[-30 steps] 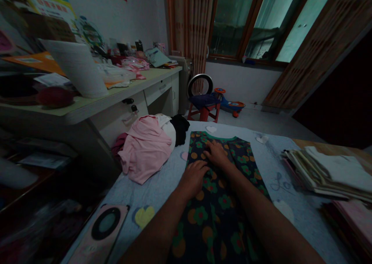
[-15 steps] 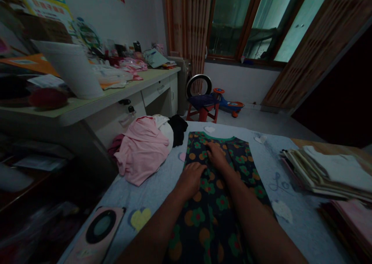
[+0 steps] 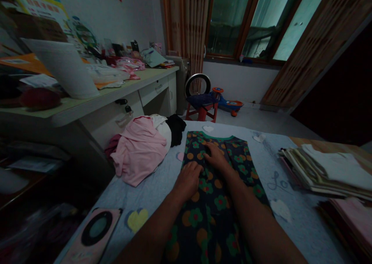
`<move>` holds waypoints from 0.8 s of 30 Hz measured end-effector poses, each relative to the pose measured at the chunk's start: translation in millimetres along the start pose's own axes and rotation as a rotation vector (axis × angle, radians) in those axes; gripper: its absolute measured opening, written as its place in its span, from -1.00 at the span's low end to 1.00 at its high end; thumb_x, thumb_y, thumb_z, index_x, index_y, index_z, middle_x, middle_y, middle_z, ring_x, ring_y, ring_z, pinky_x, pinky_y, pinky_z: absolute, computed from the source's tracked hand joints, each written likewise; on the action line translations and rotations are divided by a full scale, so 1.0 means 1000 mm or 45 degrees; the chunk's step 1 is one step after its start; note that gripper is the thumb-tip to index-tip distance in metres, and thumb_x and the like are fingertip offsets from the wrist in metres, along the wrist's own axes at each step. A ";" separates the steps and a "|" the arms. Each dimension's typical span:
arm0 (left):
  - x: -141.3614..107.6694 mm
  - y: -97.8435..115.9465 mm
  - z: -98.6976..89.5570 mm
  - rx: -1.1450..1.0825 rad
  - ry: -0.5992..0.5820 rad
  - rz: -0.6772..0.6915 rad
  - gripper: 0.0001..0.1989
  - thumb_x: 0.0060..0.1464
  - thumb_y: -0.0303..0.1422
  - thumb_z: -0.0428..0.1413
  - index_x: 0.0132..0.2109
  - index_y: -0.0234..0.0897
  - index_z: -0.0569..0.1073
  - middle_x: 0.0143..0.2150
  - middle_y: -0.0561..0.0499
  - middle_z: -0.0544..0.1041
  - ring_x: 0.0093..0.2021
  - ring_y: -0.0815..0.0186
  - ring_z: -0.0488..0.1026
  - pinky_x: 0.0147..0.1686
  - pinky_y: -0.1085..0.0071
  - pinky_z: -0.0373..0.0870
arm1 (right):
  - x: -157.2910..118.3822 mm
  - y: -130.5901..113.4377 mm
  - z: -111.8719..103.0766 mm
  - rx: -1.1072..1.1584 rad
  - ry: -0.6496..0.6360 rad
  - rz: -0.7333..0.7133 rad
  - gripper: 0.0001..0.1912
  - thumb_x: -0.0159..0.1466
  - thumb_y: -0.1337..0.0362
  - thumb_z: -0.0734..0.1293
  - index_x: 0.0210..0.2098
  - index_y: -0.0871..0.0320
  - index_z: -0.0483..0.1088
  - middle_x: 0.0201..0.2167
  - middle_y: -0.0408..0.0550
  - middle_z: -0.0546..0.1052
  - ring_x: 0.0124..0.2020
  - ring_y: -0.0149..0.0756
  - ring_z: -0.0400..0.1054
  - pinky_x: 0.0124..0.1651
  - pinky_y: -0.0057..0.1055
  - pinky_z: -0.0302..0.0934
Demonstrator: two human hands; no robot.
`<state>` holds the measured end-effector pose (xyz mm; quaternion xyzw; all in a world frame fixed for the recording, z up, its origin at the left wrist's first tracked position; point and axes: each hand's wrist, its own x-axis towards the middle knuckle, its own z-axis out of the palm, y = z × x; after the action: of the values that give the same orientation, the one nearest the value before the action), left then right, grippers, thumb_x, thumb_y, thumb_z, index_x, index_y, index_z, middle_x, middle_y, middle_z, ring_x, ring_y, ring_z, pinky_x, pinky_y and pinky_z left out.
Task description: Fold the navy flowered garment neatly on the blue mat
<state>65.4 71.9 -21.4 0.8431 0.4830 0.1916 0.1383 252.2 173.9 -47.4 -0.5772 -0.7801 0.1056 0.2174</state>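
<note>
A dark floral shirt (image 3: 220, 202) with green flowers, orange dots and a green neckline lies spread on the bed, its neck end away from me. My left hand (image 3: 189, 179) is on its left part, fingers curled down and together on the cloth. Slightly farther up, my right hand (image 3: 215, 157) rests on the shirt near the neckline, thumb and fingers apart. Both forearms cover some of the fabric.
Left of the shirt lies a heap with a pink garment (image 3: 142, 145) and a black cloth (image 3: 176, 129). A pink phone-like object (image 3: 91, 238) is at front left. Folded clothes (image 3: 328, 171) are stacked at right. A cluttered desk (image 3: 116, 95) borders the bed.
My hands stay on the shirt with almost no movement; the left fingers look slightly more curled. The whole view has shifted a little.
</note>
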 end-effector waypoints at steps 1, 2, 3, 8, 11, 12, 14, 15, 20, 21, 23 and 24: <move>0.000 0.000 0.000 -0.011 0.004 0.007 -0.65 0.01 -0.64 -0.03 -0.09 -0.22 0.40 -0.04 -0.06 0.43 0.06 0.19 0.33 0.13 0.22 0.29 | -0.001 -0.001 -0.001 -0.001 0.006 -0.001 -0.44 0.24 0.22 0.31 0.21 0.22 0.30 0.25 0.17 0.33 0.31 -0.09 0.14 0.33 -0.11 0.00; 0.000 0.000 0.001 -0.024 0.012 0.018 -0.64 0.01 -0.65 -0.04 -0.09 -0.22 0.40 0.00 -0.06 0.43 0.10 0.20 0.32 0.16 0.21 0.27 | -0.002 -0.003 -0.001 -0.002 0.005 -0.003 -0.44 0.25 0.19 0.30 0.22 0.20 0.29 0.25 0.16 0.33 0.31 -0.08 0.13 0.33 -0.09 -0.01; 0.000 -0.001 0.002 -0.036 0.025 0.031 -0.63 0.01 -0.66 -0.04 -0.09 -0.22 0.40 0.05 -0.07 0.43 0.16 0.20 0.29 0.20 0.19 0.25 | -0.003 -0.005 -0.002 -0.006 -0.006 -0.006 -0.43 0.26 0.15 0.30 0.23 0.18 0.27 0.26 0.15 0.33 0.32 -0.07 0.12 0.34 -0.07 -0.02; -0.001 -0.005 0.008 -0.046 0.038 0.060 -0.61 0.03 -0.66 -0.06 -0.04 -0.26 0.42 0.26 -0.11 0.36 0.34 0.16 0.16 0.31 0.09 0.13 | -0.008 -0.012 -0.004 -0.100 -0.143 0.050 -0.35 0.30 0.06 0.25 0.32 0.17 0.16 0.37 0.13 0.16 0.40 0.01 -0.05 0.37 0.06 -0.18; -0.001 -0.006 0.008 -0.043 0.018 0.058 -0.59 0.03 -0.65 -0.06 -0.01 -0.27 0.43 0.27 -0.11 0.37 0.34 0.16 0.16 0.31 0.09 0.14 | -0.009 -0.015 -0.004 -0.153 -0.181 0.103 -0.36 0.33 0.07 0.22 0.34 0.17 0.13 0.40 0.12 0.08 0.42 0.02 -0.11 0.38 0.07 -0.23; 0.000 -0.006 0.008 -0.042 0.012 0.058 -0.58 0.03 -0.66 -0.06 -0.01 -0.26 0.43 0.27 -0.10 0.38 0.34 0.16 0.17 0.31 0.08 0.15 | -0.008 -0.016 -0.005 -0.165 -0.182 0.116 -0.37 0.34 0.07 0.21 0.34 0.17 0.13 0.41 0.11 0.08 0.42 0.01 -0.12 0.38 0.06 -0.23; 0.000 -0.006 0.008 -0.044 0.002 0.062 -0.57 0.02 -0.66 -0.06 0.00 -0.25 0.43 0.26 -0.08 0.38 0.34 0.17 0.17 0.30 0.08 0.15 | -0.007 -0.018 -0.005 -0.183 -0.175 0.136 -0.38 0.35 0.08 0.19 0.34 0.15 0.12 0.41 0.08 0.07 0.42 0.00 -0.12 0.38 0.04 -0.22; 0.000 -0.006 0.008 -0.046 -0.002 0.066 -0.56 0.01 -0.66 -0.05 -0.01 -0.24 0.43 0.26 -0.07 0.39 0.34 0.17 0.17 0.30 0.09 0.15 | -0.007 -0.019 -0.006 -0.189 -0.168 0.144 -0.40 0.36 0.09 0.18 0.34 0.14 0.12 0.41 0.07 0.08 0.42 -0.01 -0.12 0.38 0.04 -0.22; 0.000 -0.007 0.010 -0.051 0.006 0.057 -0.54 0.00 -0.67 -0.05 -0.01 -0.22 0.44 0.25 -0.05 0.40 0.33 0.17 0.18 0.29 0.10 0.15 | -0.004 -0.017 -0.006 -0.193 -0.113 0.143 -0.48 0.40 0.16 0.12 0.33 0.10 0.15 0.39 0.02 0.14 0.40 -0.03 -0.06 0.37 0.00 -0.16; 0.000 -0.007 0.010 -0.053 0.012 0.059 -0.54 0.00 -0.67 -0.05 0.00 -0.22 0.43 0.24 -0.05 0.41 0.33 0.18 0.18 0.30 0.10 0.15 | -0.004 -0.016 -0.006 -0.194 -0.106 0.138 -0.48 0.40 0.18 0.12 0.32 0.11 0.16 0.38 0.02 0.15 0.39 -0.04 -0.04 0.36 -0.01 -0.15; -0.001 -0.007 0.011 -0.058 0.022 0.069 -0.54 0.00 -0.67 -0.05 0.01 -0.22 0.43 0.24 -0.05 0.41 0.33 0.18 0.18 0.30 0.11 0.15 | -0.004 -0.014 -0.006 -0.196 -0.094 0.132 -0.48 0.38 0.20 0.16 0.31 0.13 0.17 0.37 0.04 0.17 0.39 -0.05 -0.03 0.36 -0.04 -0.13; -0.001 -0.007 0.010 -0.059 0.024 0.073 -0.53 0.00 -0.67 -0.06 0.02 -0.22 0.43 0.24 -0.05 0.40 0.33 0.18 0.18 0.29 0.11 0.15 | -0.003 -0.013 -0.006 -0.197 -0.089 0.133 -0.47 0.37 0.21 0.17 0.31 0.14 0.18 0.36 0.06 0.18 0.38 -0.06 -0.02 0.36 -0.05 -0.12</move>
<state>64.8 74.1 -33.5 0.8513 0.4554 0.2145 0.1479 244.4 166.1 -37.7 -0.6281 -0.7618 0.0762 0.1388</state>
